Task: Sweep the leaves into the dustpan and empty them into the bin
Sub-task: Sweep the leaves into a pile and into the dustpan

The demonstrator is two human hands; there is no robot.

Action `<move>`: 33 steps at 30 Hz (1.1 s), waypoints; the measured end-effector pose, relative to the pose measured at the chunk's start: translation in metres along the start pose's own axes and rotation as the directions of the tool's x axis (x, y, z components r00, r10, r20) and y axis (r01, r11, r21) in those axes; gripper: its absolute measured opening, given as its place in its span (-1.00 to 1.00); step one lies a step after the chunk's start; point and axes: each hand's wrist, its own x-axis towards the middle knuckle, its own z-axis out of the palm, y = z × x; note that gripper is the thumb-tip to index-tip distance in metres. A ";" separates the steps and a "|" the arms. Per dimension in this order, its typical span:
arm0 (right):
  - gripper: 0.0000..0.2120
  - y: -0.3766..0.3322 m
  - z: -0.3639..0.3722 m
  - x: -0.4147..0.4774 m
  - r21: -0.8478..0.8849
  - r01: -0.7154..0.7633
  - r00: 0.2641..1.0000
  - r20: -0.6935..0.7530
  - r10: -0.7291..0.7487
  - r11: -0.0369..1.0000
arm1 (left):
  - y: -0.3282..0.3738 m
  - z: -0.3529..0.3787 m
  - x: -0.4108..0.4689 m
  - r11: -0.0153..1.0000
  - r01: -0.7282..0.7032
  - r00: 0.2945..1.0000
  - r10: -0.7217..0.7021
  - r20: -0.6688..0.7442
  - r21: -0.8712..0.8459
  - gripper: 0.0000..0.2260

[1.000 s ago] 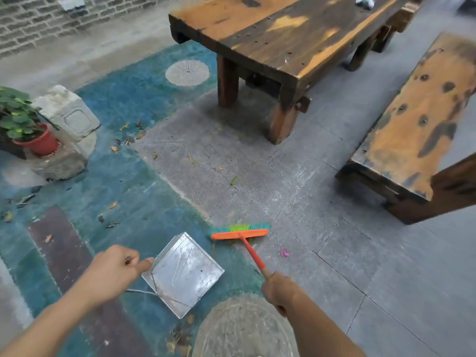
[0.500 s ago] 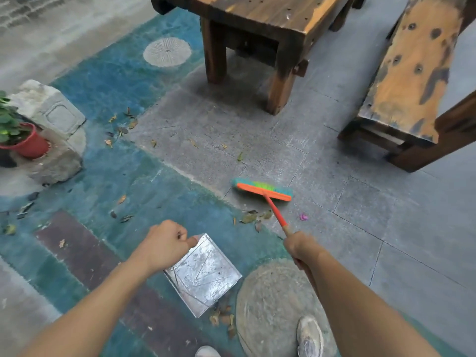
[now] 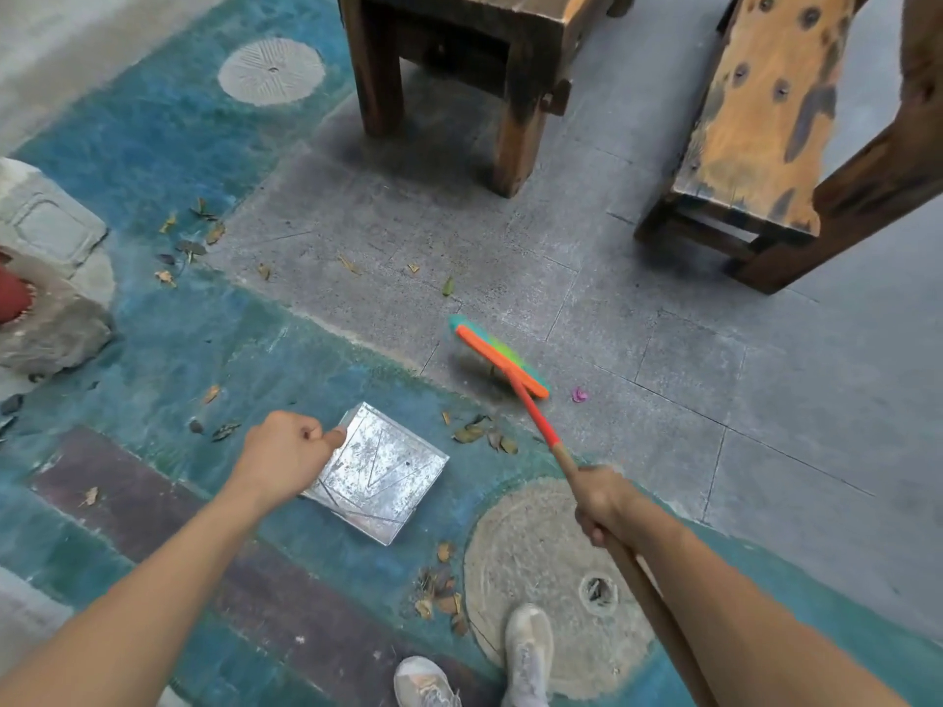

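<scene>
Leaves (image 3: 190,247) lie scattered across the painted teal floor (image 3: 153,160) and the grey paving, and going from the left, the first loose cluster sits near the stone block (image 3: 51,278), with a few more strewn along the edge where paint meets paving. The left hand (image 3: 286,451) is closed in a fist around the dustpan's handle, which is mostly hidden under it, and it holds the metal dustpan (image 3: 377,477) low against the ground, tilted, probably so the open edge can take what is pushed toward it. No leaves are visible inside the pan. Just right of the pan a small heap of leaves (image 3: 482,435) rests on the teal paint, between the pan and the broom, and another heap (image 3: 439,589) lies near the person's shoes (image 3: 528,650). The broom (image 3: 502,357) has its orange and green head out on the paving beyond the heap, angled, seemingly placed to draw the stray leaves back. The right hand (image 3: 602,502) is wrapped tight round the wooden shaft, low down for control. A pink petal (image 3: 579,395) lies beside the broom head. The table (image 3: 459,53) and bench (image 3: 765,119) stand further off, and no bin is in view
</scene>
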 end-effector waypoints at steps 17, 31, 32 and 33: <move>-0.69 0.023 -0.037 0.049 -0.006 -0.128 0.991 -0.029 0.128 0.992 | 0.016 -0.009 0.024 0.993 -0.037 0.996 0.046 -0.082 0.108 -0.45; -0.44 0.008 -0.035 0.020 0.207 -0.105 0.995 0.025 0.102 0.973 | 0.017 -0.012 0.009 0.993 -0.111 0.993 0.109 0.048 0.043 -0.46; -0.37 0.006 -0.034 0.023 0.160 -0.102 0.995 0.022 0.099 0.982 | 0.014 -0.010 0.005 0.993 -0.110 0.993 0.108 0.048 0.036 -0.46; -0.31 0.004 -0.030 0.025 0.105 -0.098 0.995 0.025 0.096 0.990 | 0.010 -0.010 0.002 0.993 -0.112 0.993 0.110 0.044 0.031 -0.46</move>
